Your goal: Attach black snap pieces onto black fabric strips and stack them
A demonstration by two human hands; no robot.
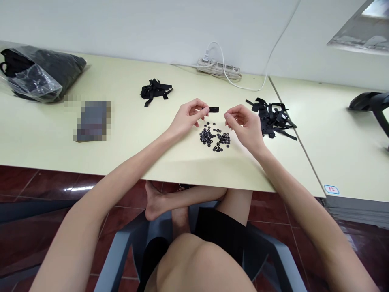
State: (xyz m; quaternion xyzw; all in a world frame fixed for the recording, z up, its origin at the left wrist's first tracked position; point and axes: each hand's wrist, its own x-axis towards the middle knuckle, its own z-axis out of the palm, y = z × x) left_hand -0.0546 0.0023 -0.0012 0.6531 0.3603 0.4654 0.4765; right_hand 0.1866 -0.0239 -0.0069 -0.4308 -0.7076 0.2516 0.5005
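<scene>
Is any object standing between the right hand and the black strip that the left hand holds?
Nothing visible stands between the right hand and the black strip; the small black discs lie on the table, nearer its front edge.

The held strip (214, 110) looked like matt cloth, as did the left pile (154, 89) and the right pile (271, 117). The discs (206, 137) looked like glossy plastic. The table (173, 164) had a smooth surface with a faint sheen. The bag (44, 81) was shiny, crinkled clear plastic; the chair (118, 251), smooth, dull plastic. The floor (130, 198) was glossy tile, the shorts (221, 229) matt cloth.
</scene>
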